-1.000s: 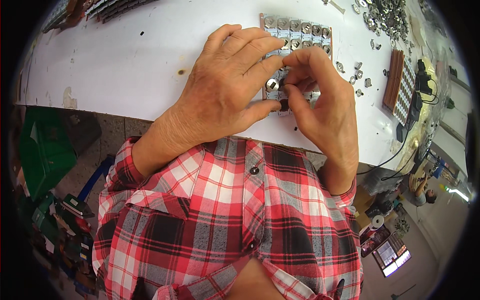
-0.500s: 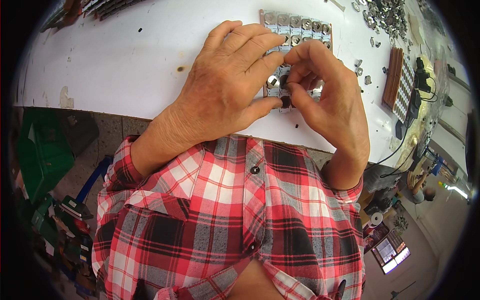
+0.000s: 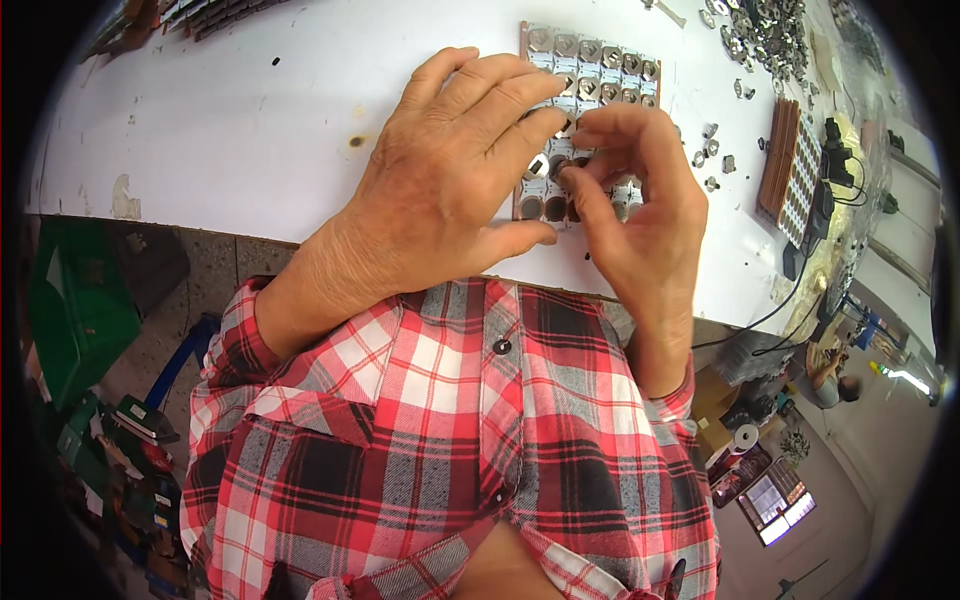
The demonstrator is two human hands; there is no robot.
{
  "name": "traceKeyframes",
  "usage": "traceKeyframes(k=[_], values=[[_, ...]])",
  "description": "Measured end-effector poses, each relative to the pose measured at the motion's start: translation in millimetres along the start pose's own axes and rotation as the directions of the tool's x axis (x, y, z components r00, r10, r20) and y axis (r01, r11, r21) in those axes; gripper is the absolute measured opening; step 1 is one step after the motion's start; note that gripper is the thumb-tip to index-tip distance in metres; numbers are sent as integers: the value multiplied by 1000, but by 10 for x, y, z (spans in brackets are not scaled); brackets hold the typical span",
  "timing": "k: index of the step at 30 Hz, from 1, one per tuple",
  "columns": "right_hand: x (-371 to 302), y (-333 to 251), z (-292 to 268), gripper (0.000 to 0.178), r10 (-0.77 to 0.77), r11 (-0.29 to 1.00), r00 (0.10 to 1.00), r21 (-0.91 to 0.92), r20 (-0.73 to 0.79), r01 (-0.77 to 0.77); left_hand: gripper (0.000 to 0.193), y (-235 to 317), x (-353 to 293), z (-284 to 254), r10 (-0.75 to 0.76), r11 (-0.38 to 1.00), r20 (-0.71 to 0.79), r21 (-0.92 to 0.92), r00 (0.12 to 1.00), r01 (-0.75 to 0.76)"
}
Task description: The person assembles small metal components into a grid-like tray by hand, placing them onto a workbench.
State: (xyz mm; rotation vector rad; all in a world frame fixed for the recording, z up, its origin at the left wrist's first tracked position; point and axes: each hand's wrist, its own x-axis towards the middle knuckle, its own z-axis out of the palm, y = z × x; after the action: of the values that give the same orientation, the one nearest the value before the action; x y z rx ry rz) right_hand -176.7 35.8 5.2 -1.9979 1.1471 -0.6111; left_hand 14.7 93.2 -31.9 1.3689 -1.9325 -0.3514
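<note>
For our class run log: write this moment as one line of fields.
left hand: flat on cell tray | right hand: fingertips pinching small metal piece over tray | surface: white table | loose metal parts: far right

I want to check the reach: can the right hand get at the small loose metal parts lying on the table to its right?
Probably yes: the right hand is near the loose metal parts, with bare white table between.
</note>
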Motion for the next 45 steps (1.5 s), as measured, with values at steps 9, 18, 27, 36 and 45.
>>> traceKeyframes(k=[9,18,27,36,45], values=[[-116,45,117,32,-6,999,993,45,-117,12,79,18,-31,-1,-13,1000,4,23,1000,13],[-172,-15,139,33,-126,962,973,-263,-193,73,72,6,-29,22,-6,999,-19,34,1000,7],[-314,41,190,17,-71,996,987,-62,-144,63,74,-9,-51,39,-8,999,-20,37,1000,9],[-203,51,57,11,134,980,986,158,-103,-117,81,8,-24,27,-10,1000,12,23,1000,10],[-104,55,19,12,58,996,998,74,21,-59,82,12,-42,25,-12,1000,-2,26,1000,12]])
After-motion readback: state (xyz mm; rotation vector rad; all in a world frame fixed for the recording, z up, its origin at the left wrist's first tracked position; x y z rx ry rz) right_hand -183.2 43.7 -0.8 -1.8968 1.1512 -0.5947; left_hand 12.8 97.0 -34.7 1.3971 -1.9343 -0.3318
